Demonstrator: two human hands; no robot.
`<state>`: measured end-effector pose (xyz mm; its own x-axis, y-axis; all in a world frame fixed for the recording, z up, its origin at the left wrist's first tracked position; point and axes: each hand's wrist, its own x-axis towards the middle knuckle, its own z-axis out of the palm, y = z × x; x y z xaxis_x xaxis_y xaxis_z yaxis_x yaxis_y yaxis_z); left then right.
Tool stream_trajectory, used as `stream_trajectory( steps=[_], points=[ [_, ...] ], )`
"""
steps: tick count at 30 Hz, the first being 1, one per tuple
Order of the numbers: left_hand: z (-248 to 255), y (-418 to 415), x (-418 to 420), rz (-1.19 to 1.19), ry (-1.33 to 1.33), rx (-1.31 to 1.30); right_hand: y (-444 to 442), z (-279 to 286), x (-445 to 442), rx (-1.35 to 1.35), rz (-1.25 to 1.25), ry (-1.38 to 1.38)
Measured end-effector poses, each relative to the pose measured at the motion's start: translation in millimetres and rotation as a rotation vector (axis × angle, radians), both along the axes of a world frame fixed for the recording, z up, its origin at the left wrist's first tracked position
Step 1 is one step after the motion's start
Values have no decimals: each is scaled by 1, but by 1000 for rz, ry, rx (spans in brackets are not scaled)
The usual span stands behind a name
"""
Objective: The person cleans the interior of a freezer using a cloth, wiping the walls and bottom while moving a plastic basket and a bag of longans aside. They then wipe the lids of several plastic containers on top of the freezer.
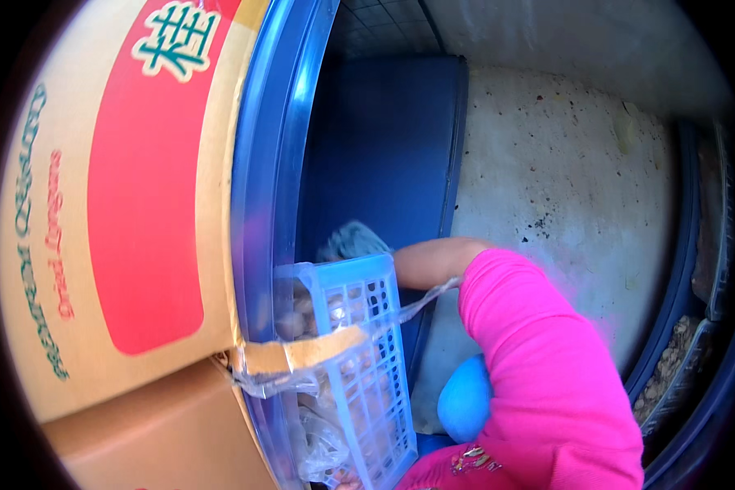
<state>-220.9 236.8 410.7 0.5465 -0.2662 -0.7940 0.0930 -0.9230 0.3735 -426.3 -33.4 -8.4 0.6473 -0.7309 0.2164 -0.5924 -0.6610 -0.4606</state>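
A light-blue plastic basket (367, 361) stands tilted in the lower middle, with clear plastic bags (321, 444) and pale brown, roundish items inside it. My right forearm (435, 262), below a pink sleeve, reaches behind the basket's upper end. There a blurred grey-green cloth or glove (353, 241) shows; the right hand itself cannot be made out. What seem to be fingertips of my left hand (347, 481) show at the basket's lower end, mostly cut off by the picture's edge. A grey strap or strip (429, 300) runs from the basket towards the sleeve.
Large printed cardboard boxes (144, 202) fill the left side beside a blue metal frame (269, 184). A dark blue panel (386, 153) lies beyond the basket. The pale floor (557, 184) has dark specks. A smooth blue rounded object (465, 398) is by the sleeve; crates (680, 367) stand at right.
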Motion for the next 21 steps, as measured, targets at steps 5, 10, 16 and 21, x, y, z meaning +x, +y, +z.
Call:
stream_trajectory(
  steps=[5,10,16,21],
  points=[
    [13,5,-9,34,-4,6,-85,49,-137,108,-519,274],
    [32,27,-33,-44,-11,-90,-91,94,-287,266,-1279,146],
    [-13,14,-4,-173,571,-515,24,162,-330,269,-1402,260],
    [4,21,-11,-152,700,-579,192,205,-347,493,-1480,-57]
  ],
)
